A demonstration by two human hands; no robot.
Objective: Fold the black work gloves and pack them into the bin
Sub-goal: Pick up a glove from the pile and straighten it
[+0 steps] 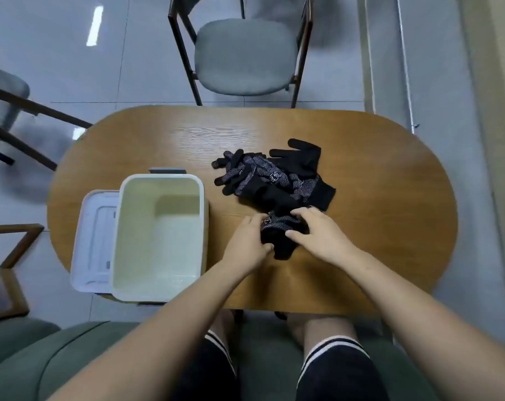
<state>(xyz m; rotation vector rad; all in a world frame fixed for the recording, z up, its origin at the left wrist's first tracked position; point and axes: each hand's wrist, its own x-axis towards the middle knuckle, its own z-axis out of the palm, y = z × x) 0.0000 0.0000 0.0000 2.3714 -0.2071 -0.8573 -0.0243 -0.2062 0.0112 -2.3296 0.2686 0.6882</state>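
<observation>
a person sits at a rounded wooden table (pixel 375 175) with both bare forearms reaching forward; the left hand (pixel 249 241) and the right hand (pixel 322 235) meet over one bunched glove (pixel 283 237) that lies on the table near its front edge, right of the bin (pixel 202 227); the left hand's fingers are curled in against the glove's left side, pinching the fabric there; the right hand lies over the glove's right side with its fingers bent down onto the dotted palm fabric and its thumb pressed on the near part, so both hands have hold of the same glove; just behind it, toward the middle of the table, the pile of black work gloves (pixel 274 175) lies loose and overlapping, fingers splayed to the left and up, cuffs to the right; the nearest cuff of the pile touches or nearly touches the held glove; the white bin stands open with nothing seen inside it; its lid (pixel 93 241) lies flat, tucked against the bin's left side; a grey padded chair (pixel 245 56) stands beyond the table's far edge.
</observation>
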